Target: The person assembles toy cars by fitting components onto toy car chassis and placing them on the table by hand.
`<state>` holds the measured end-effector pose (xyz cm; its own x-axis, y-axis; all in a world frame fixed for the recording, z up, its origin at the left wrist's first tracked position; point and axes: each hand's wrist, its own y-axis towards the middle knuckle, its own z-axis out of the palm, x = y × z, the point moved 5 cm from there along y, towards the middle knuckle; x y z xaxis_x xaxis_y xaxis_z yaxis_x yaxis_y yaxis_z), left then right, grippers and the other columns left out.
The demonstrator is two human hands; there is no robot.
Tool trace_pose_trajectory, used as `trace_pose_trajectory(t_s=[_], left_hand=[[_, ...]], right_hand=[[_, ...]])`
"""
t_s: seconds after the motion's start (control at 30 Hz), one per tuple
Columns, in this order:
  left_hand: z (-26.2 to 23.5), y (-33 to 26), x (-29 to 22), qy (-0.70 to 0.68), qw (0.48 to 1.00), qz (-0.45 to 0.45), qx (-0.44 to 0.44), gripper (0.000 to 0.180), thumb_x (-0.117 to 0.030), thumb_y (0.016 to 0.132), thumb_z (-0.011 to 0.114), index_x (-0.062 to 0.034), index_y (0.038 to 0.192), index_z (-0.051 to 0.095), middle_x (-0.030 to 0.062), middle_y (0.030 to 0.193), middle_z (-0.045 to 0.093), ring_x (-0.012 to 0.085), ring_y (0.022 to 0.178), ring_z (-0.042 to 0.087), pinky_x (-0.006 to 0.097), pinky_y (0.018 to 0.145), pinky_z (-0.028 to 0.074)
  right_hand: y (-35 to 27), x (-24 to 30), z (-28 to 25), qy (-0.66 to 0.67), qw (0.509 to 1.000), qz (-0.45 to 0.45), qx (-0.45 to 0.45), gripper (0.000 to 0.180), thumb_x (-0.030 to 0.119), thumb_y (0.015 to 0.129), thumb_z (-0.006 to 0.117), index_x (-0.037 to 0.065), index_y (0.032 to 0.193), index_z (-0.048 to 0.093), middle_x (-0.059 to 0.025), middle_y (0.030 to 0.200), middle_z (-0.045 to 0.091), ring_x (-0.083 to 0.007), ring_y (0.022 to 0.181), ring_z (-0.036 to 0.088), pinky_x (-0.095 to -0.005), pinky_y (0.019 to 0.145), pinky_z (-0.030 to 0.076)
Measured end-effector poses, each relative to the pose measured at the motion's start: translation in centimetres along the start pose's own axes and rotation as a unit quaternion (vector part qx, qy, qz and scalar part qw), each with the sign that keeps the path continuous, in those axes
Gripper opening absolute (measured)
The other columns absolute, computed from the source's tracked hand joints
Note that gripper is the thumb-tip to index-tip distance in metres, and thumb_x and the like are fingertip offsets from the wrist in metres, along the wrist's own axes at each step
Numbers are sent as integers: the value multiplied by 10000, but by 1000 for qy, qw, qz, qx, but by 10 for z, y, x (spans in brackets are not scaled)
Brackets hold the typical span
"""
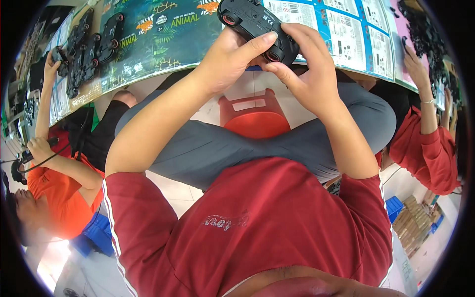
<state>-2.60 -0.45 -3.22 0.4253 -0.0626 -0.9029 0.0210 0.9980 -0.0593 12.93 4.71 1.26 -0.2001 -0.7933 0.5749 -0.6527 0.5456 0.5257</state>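
Toy car [256,21], pt. prob. cropped

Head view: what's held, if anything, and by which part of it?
A black toy car, underside up. The left hand grips its near side, thumb over the underside; the right hand holds its right-hand end.

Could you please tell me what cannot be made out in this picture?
In the head view:
1. Upper side of the black toy car: turned away, hidden by its underside.
2. Its far end: cut off by the upper edge.
3. Left hand, fingers: mostly hidden behind the car.
4. Pile of black parts: pieces too small, blurred.
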Motion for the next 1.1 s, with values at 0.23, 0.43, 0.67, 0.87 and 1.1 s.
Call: trace_pose_trajectory(t_s=[0.23,0.43,0.67,0.87,1.1], left_hand=[[-14,-11,-17,21,999,-3,-30,329,-224,1032,623,-19,1285,571,78,1125,685,163,970,697,309,757,590],[-67,-15,-62,102,979,77,-161,292,-261,1010,639,-39,1201,620,65,1036,708,155,902,692,312,706,548],[-177,-43,-104,453,848,7,-275,291,-271,1005,650,-35,1173,627,82,1011,712,166,847,691,306,697,546],[-234,-58,-100,231,902,-90,-354,320,-292,1003,656,-3,1139,636,74,963,718,153,772,671,294,681,547],[-202,-57,-114,633,651,-48,-417,748,-533,926,681,116,1290,603,283,1170,710,326,1086,717,391,913,561]], right_hand=[[3,9,10,81,995,52,32,626,247,776,898,18,1298,638,-166,1282,605,-356,1166,616,-414,946,532],[-5,-9,-3,43,995,81,39,385,116,832,834,17,1177,696,-127,1279,634,-254,988,688,-332,830,572],[-12,-48,-12,55,985,160,13,274,107,887,783,1,1125,698,-119,1169,686,-206,897,679,-316,778,554],[-9,-39,-6,31,990,133,28,262,116,902,770,-7,1121,695,-122,1175,686,-204,885,677,-318,780,550],[-11,-40,-16,37,989,142,16,252,87,891,766,-8,1114,696,-124,1173,688,-201,860,686,-304,778,549]])
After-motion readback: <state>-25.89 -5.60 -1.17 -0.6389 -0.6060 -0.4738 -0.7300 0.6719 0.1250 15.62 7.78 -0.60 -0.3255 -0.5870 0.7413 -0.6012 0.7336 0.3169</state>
